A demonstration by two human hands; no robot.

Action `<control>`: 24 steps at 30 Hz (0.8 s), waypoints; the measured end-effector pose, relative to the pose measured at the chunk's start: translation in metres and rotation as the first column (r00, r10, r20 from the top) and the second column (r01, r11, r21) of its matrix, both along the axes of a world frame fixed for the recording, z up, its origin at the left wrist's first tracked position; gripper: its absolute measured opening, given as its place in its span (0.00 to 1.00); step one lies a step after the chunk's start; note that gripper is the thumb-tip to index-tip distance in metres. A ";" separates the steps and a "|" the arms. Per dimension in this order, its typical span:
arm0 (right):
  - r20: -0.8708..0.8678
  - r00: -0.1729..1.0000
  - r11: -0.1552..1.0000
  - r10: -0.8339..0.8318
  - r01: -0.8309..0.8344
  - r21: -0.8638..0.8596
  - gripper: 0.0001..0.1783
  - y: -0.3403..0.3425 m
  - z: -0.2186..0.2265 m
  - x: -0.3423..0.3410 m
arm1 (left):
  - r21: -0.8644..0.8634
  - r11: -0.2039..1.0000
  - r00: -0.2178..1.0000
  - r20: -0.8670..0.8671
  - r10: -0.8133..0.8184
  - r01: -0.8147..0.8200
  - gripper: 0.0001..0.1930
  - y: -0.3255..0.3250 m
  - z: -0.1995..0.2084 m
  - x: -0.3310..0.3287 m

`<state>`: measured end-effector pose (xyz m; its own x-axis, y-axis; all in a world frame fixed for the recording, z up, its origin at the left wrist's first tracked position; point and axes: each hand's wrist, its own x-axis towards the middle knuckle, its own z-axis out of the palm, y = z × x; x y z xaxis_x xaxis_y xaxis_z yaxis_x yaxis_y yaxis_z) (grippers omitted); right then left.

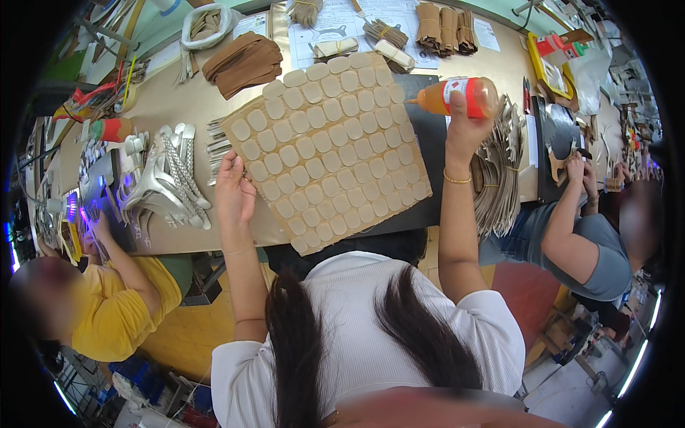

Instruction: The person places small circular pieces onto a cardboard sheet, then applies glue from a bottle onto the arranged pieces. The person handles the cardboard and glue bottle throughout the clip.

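Observation:
My left hand (235, 192) grips the left edge of a tan board (421, 191), its fingers partly hidden at the rim. Rows of rounded beige pads (332, 109) cover the board, which lies tilted over the table's front edge. In my right hand (467, 132) is a squeeze bottle (482, 98) of orange liquid, with a white and red label. The bottle lies nearly sideways, its narrow nozzle pointing left at the board's upper right edge. Whether liquid is coming out cannot be made out.
Silver and braided straps (168, 175) lie at left, brown strips (242, 64) behind the board. Bundled beige strips (499, 171) sit to the right, beside a black mat (432, 143). Co-workers sit close on both sides, one in a yellow shirt (128, 307), one in grey (599, 250).

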<state>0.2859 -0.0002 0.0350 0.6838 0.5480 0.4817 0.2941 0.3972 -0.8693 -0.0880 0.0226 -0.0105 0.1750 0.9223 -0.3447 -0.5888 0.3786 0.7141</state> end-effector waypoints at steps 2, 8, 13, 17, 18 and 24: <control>0.009 1.000 0.998 0.015 -0.014 -0.055 0.29 0.000 -0.001 -0.003 | -0.004 1.000 1.000 -0.002 0.005 -0.005 0.08 0.000 0.000 0.000; 0.045 0.999 0.997 -0.028 0.031 -0.064 0.29 0.002 -0.005 -0.008 | 0.020 1.000 1.000 0.015 -0.020 0.019 0.08 0.000 0.000 -0.001; 0.041 0.999 0.996 0.024 -0.020 -0.090 0.29 0.002 -0.007 -0.012 | 0.026 0.999 1.000 0.005 -0.022 0.022 0.08 -0.001 0.001 0.000; 0.063 0.998 0.996 0.027 -0.021 -0.086 0.27 0.001 -0.007 -0.012 | 0.027 0.999 1.000 0.009 -0.020 0.020 0.08 0.000 0.003 0.001; 0.110 0.994 0.996 0.004 0.006 -0.089 0.27 0.000 -0.007 -0.009 | 0.020 1.000 1.000 0.001 -0.018 0.018 0.08 0.000 0.003 0.001; 0.037 0.996 0.995 -0.083 0.081 0.058 0.29 -0.007 -0.010 0.011 | -0.010 1.000 0.999 -0.040 0.019 -0.019 0.08 -0.002 0.004 0.003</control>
<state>0.2967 -0.0074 0.0253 0.7051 0.4622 0.5378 0.3610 0.4189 -0.8332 -0.0851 0.0210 -0.0065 0.1432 0.9216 -0.3607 -0.5671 0.3751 0.7332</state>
